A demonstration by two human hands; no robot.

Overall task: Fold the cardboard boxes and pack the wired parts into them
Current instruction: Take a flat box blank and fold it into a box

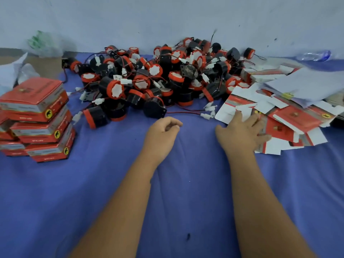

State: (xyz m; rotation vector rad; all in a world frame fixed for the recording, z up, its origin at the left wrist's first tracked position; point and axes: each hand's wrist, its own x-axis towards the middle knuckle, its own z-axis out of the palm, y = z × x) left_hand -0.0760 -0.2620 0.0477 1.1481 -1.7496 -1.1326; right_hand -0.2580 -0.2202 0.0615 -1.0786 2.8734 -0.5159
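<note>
A big heap of black and red wired parts (149,79) with white connectors lies along the back of the blue cloth. To the right spreads a pile of flat, unfolded red and white cardboard boxes (290,116). My right hand (242,131) rests on the near edge of that pile, fingers spread over a flat box. My left hand (162,133) hovers over the cloth in front of the heap, fingers loosely curled, holding nothing. Folded red boxes (41,116) are stacked at the left.
The blue cloth (186,192) covers the whole work surface, backed by a pale wall. A plastic bag (44,43) and white paper sit at the back left. A plastic bottle (314,55) lies at the back right. White sheets (305,86) overlap the flat boxes.
</note>
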